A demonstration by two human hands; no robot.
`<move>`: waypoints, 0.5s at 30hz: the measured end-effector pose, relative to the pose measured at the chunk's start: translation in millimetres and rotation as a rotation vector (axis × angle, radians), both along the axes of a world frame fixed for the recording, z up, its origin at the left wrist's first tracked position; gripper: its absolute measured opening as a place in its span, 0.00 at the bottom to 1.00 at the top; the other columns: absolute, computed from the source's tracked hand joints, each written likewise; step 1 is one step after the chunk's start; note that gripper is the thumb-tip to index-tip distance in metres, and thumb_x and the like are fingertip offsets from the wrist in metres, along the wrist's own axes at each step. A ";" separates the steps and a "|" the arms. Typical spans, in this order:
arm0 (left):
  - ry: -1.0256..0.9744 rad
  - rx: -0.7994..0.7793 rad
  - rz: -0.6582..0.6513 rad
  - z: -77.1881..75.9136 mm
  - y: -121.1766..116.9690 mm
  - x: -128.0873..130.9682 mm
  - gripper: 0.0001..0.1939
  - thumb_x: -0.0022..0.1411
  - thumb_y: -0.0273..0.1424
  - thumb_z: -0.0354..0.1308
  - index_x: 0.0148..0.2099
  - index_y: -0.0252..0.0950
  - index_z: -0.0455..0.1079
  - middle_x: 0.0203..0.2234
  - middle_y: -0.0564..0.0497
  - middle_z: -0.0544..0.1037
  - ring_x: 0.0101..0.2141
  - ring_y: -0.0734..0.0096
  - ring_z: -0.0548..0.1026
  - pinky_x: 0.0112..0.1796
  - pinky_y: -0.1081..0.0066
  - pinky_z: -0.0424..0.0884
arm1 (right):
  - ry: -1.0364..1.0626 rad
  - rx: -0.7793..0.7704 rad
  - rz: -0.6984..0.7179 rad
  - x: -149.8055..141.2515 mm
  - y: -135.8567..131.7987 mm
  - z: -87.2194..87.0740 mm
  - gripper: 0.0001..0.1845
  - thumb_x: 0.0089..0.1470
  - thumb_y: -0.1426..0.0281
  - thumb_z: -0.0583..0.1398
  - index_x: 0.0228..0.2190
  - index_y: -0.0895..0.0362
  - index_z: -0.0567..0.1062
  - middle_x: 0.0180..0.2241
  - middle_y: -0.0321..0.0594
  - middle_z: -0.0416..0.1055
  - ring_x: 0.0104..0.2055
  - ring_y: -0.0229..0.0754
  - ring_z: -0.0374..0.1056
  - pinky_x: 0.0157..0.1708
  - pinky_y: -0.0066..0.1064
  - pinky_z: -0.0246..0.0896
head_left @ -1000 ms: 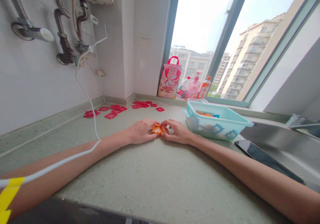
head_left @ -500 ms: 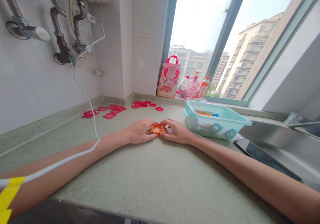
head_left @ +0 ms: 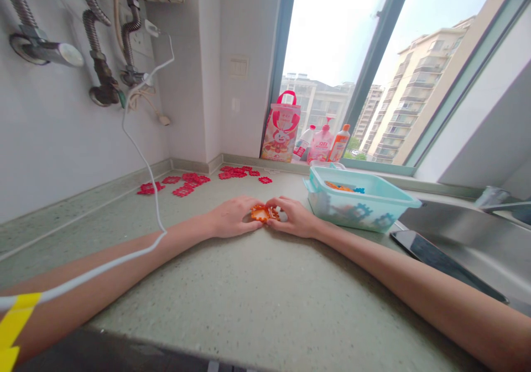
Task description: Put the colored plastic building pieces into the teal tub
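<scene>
Both my hands rest on the speckled countertop [head_left: 249, 300] and meet at its middle. My left hand [head_left: 234, 217] and my right hand [head_left: 292, 217] are closed, pinching the same cluster of orange toothed plastic pieces [head_left: 263, 213] between their fingertips. The pieces sit just above the counter surface, partly hidden by my fingers. A teal plastic box [head_left: 365, 203] with more orange and blue pieces stands right of my right hand.
Several red toothed pieces [head_left: 186, 184] lie scattered near the back left corner. A pink gift bag [head_left: 281, 128] and bottles [head_left: 326, 145] stand on the windowsill. A dark phone [head_left: 443, 264] lies by the sink [head_left: 477, 239] at right. A white cable [head_left: 141, 156] hangs from the wall pipes.
Hands and orange pieces stay in place; only the camera view has shifted slightly.
</scene>
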State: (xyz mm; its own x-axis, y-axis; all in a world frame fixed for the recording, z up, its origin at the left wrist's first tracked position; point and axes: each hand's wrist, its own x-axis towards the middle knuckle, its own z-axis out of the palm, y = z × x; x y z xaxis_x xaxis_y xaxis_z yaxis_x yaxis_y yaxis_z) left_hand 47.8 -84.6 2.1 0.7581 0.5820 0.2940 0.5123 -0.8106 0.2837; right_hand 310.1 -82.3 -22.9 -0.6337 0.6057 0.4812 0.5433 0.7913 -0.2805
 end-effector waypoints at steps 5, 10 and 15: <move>0.000 -0.005 0.000 1.5 -0.9 0.1 0.25 0.69 0.43 0.60 0.63 0.38 0.69 0.55 0.41 0.78 0.55 0.54 0.75 0.56 0.58 0.70 | 0.003 -0.010 0.012 -1.2 -0.6 0.9 0.15 0.63 0.63 0.66 0.49 0.54 0.75 0.43 0.44 0.77 0.45 0.49 0.72 0.47 0.40 0.68; 0.002 -0.008 -0.007 -0.5 1.0 -1.2 0.26 0.69 0.43 0.60 0.64 0.37 0.69 0.56 0.41 0.78 0.55 0.54 0.75 0.55 0.59 0.71 | 0.005 -0.009 0.008 -1.4 -1.3 0.9 0.15 0.63 0.63 0.66 0.50 0.53 0.75 0.44 0.44 0.78 0.45 0.49 0.73 0.47 0.41 0.68; -0.004 -0.011 -0.007 -0.6 0.8 -1.9 0.25 0.69 0.42 0.60 0.64 0.38 0.70 0.56 0.41 0.78 0.56 0.54 0.75 0.56 0.59 0.70 | 0.001 -0.003 0.016 -1.3 -1.3 1.4 0.15 0.64 0.63 0.66 0.50 0.53 0.74 0.44 0.44 0.78 0.45 0.50 0.73 0.49 0.43 0.67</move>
State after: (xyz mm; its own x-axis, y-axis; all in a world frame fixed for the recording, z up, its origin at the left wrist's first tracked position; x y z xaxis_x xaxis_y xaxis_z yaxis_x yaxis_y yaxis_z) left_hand 45.9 -83.8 1.6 0.7610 0.5799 0.2908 0.5053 -0.8110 0.2949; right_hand 308.8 -83.6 -21.5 -0.6430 0.5966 0.4803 0.5301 0.7993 -0.2831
